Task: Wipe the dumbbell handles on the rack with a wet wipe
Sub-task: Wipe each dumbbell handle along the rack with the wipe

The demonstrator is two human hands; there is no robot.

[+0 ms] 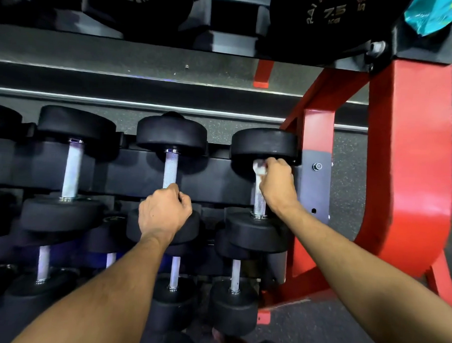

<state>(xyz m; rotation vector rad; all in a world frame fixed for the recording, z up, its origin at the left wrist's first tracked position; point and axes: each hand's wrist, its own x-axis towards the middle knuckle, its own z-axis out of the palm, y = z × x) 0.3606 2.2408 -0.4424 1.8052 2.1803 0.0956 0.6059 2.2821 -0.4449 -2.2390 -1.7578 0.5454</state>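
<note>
Leftmost in the middle row of the rack, a dumbbell (69, 169) is seen lying untouched, its metal handle bare between two black heads. Just right of it, at the centre of the frame, the left hand (165, 212) is closed in a fist around the near end of the second dumbbell's handle (170, 169), so that only the far part of the bar is shown above the knuckles. Further right, the right hand (277, 182) is curled over the far end of the third dumbbell's handle (259, 201), close under the far black head; a crumpled white wet wipe (259, 167) is pinched between its fingers and pressed against the bar. To the right of that hand, a grey bolted plate (315, 185) and the red frame (411, 164) of the rack are seen. At the upper right corner a piece of teal plastic (436, 14) is visible above a large black weight (330, 20) marked 7.5.
</note>
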